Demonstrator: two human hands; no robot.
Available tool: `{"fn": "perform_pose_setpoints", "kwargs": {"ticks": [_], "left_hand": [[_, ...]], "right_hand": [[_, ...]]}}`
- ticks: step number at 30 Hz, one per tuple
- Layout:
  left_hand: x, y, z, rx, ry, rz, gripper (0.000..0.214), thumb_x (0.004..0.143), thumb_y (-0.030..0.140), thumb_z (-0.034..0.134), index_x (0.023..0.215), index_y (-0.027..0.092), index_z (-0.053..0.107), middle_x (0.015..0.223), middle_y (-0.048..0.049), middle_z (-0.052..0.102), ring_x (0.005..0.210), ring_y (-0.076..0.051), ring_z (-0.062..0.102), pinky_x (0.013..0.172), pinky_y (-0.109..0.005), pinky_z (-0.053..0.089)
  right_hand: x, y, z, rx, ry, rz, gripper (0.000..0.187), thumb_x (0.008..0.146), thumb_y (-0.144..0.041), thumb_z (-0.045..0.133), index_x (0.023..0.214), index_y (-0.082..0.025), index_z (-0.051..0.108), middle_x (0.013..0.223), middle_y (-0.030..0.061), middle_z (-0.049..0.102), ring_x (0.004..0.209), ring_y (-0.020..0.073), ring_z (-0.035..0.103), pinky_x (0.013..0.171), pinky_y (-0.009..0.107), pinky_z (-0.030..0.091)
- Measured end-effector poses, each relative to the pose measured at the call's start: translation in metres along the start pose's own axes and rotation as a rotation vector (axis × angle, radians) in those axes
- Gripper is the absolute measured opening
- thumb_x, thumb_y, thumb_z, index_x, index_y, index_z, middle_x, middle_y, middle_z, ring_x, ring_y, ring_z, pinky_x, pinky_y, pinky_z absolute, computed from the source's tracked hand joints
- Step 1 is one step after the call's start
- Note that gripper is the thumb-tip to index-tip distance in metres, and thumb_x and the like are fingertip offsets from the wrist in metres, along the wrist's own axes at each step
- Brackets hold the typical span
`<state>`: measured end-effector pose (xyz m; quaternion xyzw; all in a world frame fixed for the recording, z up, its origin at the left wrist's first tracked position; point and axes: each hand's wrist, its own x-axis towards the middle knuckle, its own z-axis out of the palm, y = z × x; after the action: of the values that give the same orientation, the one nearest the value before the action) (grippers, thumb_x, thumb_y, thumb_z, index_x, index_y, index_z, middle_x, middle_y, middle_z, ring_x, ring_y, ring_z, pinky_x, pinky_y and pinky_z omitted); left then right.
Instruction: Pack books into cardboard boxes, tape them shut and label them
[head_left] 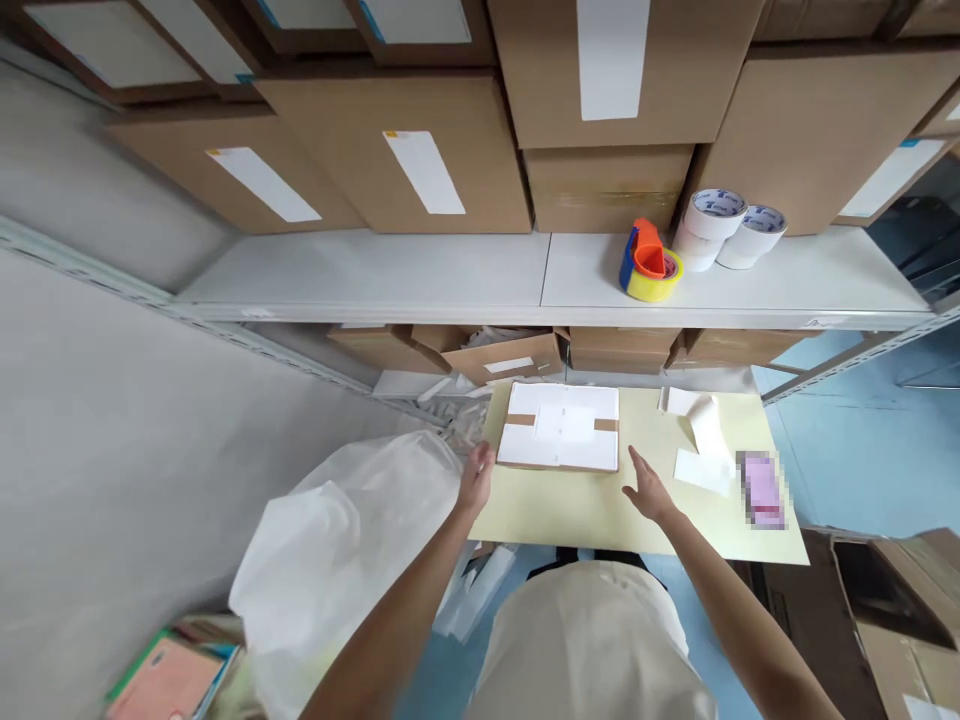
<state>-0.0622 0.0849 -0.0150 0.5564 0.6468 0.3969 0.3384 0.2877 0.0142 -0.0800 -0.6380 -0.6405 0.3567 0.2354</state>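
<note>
A cardboard box (559, 451) with white paper labels over its top lies flat on the pale yellow table (555, 510). Strips of brown tape show at its left and right ends. Just off the box's left side is my left hand (475, 478), fingers extended and nothing visible in it. On the other side, my right hand (649, 490) hovers over the table near the box's lower right corner, thumb and fingers apart and empty. Neither hand appears to touch the box, though the gap on the left is small.
Right of the box lie a curled strip of white labels (706, 428) and a pixelated pink item (763, 488). On the shelf (390, 275) behind stand a tape dispenser (649, 262), white tape rolls (716, 215) and large cartons (420, 150). A white plastic bag (337, 560) bulges at the left.
</note>
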Motion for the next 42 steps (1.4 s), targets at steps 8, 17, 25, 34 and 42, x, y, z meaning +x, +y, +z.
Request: {"fn": "perform_pose_setpoints", "kwargs": {"ticks": [8,17,25,34,42], "left_hand": [[-0.024,-0.004,0.019,-0.227,-0.151,-0.091,0.051,0.073,0.063,0.065,0.096,0.018,0.064,0.099,-0.0116,0.071,0.111,-0.031,0.063,0.099,-0.045,0.047],[-0.042,0.012,-0.017,-0.033,-0.121,0.062,0.032,0.082,0.045,0.057,0.097,0.019,0.069,0.086,-0.0053,0.062,0.085,-0.022,0.060,0.079,-0.032,0.050],[-0.029,-0.002,-0.001,0.085,-0.090,-0.008,0.021,0.085,0.034,0.055,0.086,0.018,0.070,0.071,-0.0032,0.053,0.079,-0.023,0.060,0.085,-0.036,0.048],[-0.020,-0.007,0.018,0.154,-0.078,-0.035,0.045,0.076,0.043,0.074,0.111,0.017,0.066,0.101,-0.0106,0.062,0.106,-0.028,0.061,0.099,-0.039,0.047],[-0.022,0.020,0.018,0.502,-0.079,0.125,0.078,0.077,0.047,0.072,0.140,0.008,0.047,0.137,-0.0258,0.053,0.130,-0.040,0.049,0.106,-0.051,0.040]], "right_hand": [[-0.014,-0.037,0.018,0.170,0.029,-0.046,0.066,0.073,-0.038,0.066,0.135,-0.023,0.052,0.130,0.0126,0.063,0.124,0.0320,0.058,0.104,0.056,0.045],[-0.056,-0.086,-0.016,0.303,0.310,0.177,0.068,0.088,-0.076,0.034,0.103,-0.019,0.069,0.094,0.0099,0.069,0.096,0.0281,0.066,0.088,0.046,0.054],[-0.029,-0.107,-0.001,0.148,0.335,0.347,0.078,0.080,-0.082,0.030,0.096,-0.018,0.071,0.096,0.0127,0.074,0.095,0.0305,0.067,0.085,0.042,0.052],[0.001,-0.104,0.000,-0.028,0.353,0.401,0.061,0.085,-0.068,0.037,0.093,-0.016,0.069,0.090,0.0148,0.071,0.089,0.0305,0.065,0.078,0.038,0.048],[0.013,-0.091,0.002,-0.091,0.354,0.438,0.054,0.087,-0.062,0.048,0.109,-0.016,0.067,0.107,0.0180,0.065,0.102,0.0336,0.063,0.086,0.042,0.048]]}}
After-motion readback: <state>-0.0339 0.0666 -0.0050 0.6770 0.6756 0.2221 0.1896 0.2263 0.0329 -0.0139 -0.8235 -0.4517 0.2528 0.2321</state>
